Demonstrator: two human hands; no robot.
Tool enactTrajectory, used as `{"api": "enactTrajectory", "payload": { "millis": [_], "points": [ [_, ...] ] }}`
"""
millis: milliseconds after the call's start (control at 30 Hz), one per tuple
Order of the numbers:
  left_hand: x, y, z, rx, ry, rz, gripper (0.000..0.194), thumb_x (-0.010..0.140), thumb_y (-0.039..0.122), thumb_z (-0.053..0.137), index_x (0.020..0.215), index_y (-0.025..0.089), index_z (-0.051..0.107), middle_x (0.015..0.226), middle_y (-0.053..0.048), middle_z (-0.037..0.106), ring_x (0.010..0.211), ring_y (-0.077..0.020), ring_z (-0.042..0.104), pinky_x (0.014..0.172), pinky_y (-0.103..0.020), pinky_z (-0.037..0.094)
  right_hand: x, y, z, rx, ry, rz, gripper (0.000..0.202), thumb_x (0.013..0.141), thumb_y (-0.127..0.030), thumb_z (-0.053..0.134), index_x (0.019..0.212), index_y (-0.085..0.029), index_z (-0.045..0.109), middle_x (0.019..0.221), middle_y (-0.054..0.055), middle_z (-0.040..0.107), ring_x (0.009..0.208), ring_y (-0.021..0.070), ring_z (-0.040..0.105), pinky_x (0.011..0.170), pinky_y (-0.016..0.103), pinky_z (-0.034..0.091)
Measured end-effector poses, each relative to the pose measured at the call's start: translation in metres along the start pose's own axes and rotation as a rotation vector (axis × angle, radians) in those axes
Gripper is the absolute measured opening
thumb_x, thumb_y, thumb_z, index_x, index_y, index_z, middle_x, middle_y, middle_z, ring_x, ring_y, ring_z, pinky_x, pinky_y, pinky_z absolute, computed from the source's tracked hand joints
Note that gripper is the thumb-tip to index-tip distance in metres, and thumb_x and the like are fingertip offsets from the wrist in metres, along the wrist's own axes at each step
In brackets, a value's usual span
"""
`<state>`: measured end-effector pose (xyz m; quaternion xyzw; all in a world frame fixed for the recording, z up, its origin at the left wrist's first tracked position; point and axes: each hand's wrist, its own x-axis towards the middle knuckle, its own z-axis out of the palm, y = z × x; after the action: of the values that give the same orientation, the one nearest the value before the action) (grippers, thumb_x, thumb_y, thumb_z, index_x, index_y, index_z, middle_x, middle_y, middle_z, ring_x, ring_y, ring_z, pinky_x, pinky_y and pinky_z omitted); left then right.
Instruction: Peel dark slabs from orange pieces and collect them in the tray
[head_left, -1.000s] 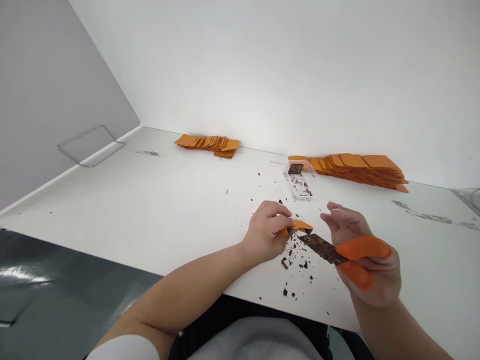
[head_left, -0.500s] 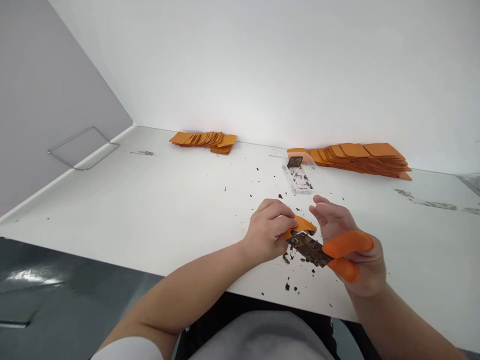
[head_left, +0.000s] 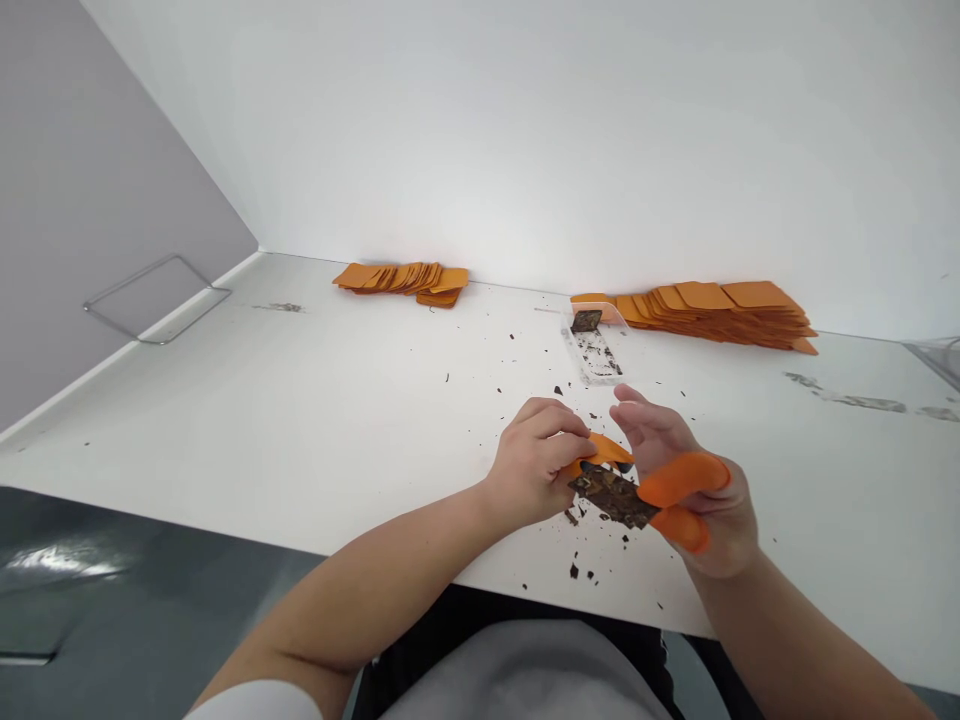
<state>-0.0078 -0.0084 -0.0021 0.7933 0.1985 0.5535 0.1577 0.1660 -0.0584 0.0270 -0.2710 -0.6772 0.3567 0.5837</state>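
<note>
Brown slab brought to the mouth of an orange packet

Head view. Newly changed: the brown slab (head_left: 611, 497) has closed in on the orange packet (head_left: 609, 450), its far end now at or just beside the curved opening; the two pieces therefore meet at one spot. Whether any of it is inside, cannot tell.

Left hand (head_left: 536, 455): bare, clamped on the packet, fingers hiding much of it. Right hand (head_left: 724, 520): two orange finger covers (head_left: 682, 478), pinched together on the slab's near end, other fingers raised. Hands apart, facing each other above the white table (head_left: 337, 400).

Around: clear tub (head_left: 604, 380), beyond the hands, one dark piece (head_left: 586, 321) leaning in it, flakes on its floor. Two rows of orange packets, left (head_left: 401, 279) and right (head_left: 712, 312), by the wall. Wire frame (head_left: 154, 343), far left.

In the way: the left fingers, perhaps; loose dark crumbs (head_left: 574, 571) litter the working spot.
</note>
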Motion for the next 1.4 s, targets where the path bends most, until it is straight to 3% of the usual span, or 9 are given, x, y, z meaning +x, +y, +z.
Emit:
{"api": "enactTrajectory", "payload": {
  "millis": [200, 400, 800, 1100, 1400],
  "points": [
    [0.0, 0.0, 0.0, -0.009, -0.034, -0.004, 0.007, 0.079, 0.018, 0.063, 0.084, 0.021, 0.059, 0.085, -0.005, 0.066, 0.089, -0.0206, 0.06, 0.079, -0.038, 0.053, 0.001, 0.002, 0.0, 0.055, -0.009, -0.008, 0.009, 0.085, -0.03, 0.069, 0.084, -0.04, 0.069, 0.135, -0.008, 0.055, 0.141, 0.0298, 0.032, 0.117, 0.063, 0.02],
    [0.001, 0.001, -0.001, -0.027, -0.018, 0.013, 0.008, 0.08, 0.019, 0.063, 0.086, 0.021, 0.06, 0.085, -0.005, 0.066, 0.088, -0.0201, 0.059, 0.079, -0.038, 0.053, 0.002, 0.003, -0.001, 0.023, -0.034, 0.022, 0.006, 0.083, -0.035, 0.071, 0.077, -0.036, 0.071, 0.136, -0.008, 0.056, 0.142, 0.0295, 0.03, 0.119, 0.06, 0.018],
    [-0.001, 0.0, -0.001, -0.008, -0.052, 0.0, 0.008, 0.081, 0.02, 0.062, 0.088, 0.021, 0.06, 0.087, -0.005, 0.065, 0.092, -0.0208, 0.058, 0.081, -0.038, 0.053, -0.001, 0.008, -0.001, 0.063, -0.006, 0.054, 0.007, 0.084, -0.03, 0.07, 0.08, -0.036, 0.071, 0.139, -0.009, 0.053, 0.143, 0.029, 0.028, 0.118, 0.06, 0.02],
    [0.002, 0.002, -0.002, 0.006, -0.028, 0.025, 0.011, 0.077, 0.013, 0.062, 0.085, 0.021, 0.059, 0.085, -0.004, 0.067, 0.088, -0.0203, 0.059, 0.079, -0.038, 0.054, -0.002, 0.015, -0.002, 0.043, -0.027, 0.061, 0.014, 0.087, -0.03, 0.068, 0.096, -0.04, 0.072, 0.142, -0.007, 0.05, 0.144, 0.0283, 0.025, 0.12, 0.06, 0.014],
    [0.001, 0.001, 0.0, -0.016, 0.012, 0.026, 0.021, 0.072, 0.005, 0.057, 0.086, 0.02, 0.059, 0.083, -0.005, 0.067, 0.089, -0.0205, 0.059, 0.082, -0.039, 0.054, -0.003, 0.018, -0.009, -0.007, -0.023, 0.08, 0.014, 0.088, -0.03, 0.066, 0.097, -0.038, 0.072, 0.14, -0.006, 0.053, 0.145, 0.0278, 0.022, 0.12, 0.059, 0.015]
  ]
}}
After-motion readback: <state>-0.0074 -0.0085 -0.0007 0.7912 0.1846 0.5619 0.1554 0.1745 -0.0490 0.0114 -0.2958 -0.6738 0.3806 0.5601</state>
